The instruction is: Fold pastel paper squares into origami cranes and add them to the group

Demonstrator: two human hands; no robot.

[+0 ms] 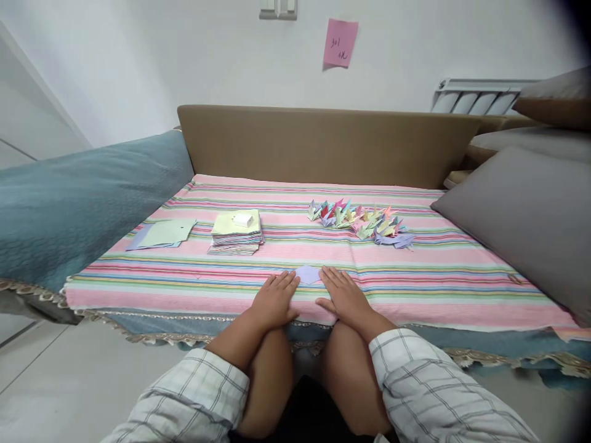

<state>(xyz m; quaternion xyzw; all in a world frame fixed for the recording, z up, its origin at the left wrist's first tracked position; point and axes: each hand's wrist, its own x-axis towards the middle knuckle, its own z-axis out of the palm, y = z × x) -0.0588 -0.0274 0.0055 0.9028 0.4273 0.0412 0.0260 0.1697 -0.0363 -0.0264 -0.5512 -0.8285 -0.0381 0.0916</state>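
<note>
Head: stack (pixel 236 243), cranes (pixel 359 226) beyond lilac paper (pixel 308 274)

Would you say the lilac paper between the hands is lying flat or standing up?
Flat: the lilac paper lies level against the striped cloth.

From where I stand, the small lilac folded sheet (pixel 308 274) looks like matt paper, as do the multicoloured pointed folded birds (pixel 364 230). The pink striped cover (pixel 161 299) is flat cloth, the teal armrest throw (pixel 106 178) textured fabric, the pale floor tiles (pixel 50 381) glossy.
</note>
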